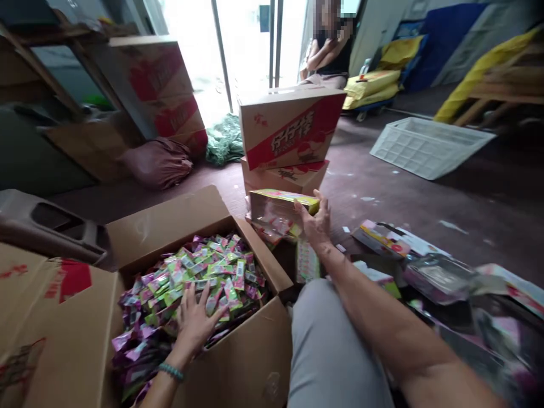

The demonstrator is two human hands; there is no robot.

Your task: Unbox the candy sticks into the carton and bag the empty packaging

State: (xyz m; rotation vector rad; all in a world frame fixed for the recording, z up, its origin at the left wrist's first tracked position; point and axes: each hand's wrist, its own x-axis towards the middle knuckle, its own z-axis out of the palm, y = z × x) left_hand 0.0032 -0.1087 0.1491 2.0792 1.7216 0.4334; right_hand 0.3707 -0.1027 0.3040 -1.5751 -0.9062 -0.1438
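Observation:
My left hand [195, 317] lies with spread fingers on a heap of small pink, green and purple candy packets [212, 266]. The heap fills an open cardboard carton [242, 351] in front of me. My right hand [315, 220] grips the right end of a display box [274, 212] with a colourful, yellow-edged top and a see-through front. Some pink items show behind that front. The display box is beyond the carton's right rim, in front of stacked cartons. Below it, a green and white packet strip [306, 262] is partly visible.
Printed cartons [293, 130] stand stacked ahead. Opened display boxes [442, 277] lie piled at right. A white plastic crate [429, 147] rests on the floor farther right. A person [327, 56] sits at the back near yellow sacks [372, 88]. A maroon sack [159, 161] lies at left.

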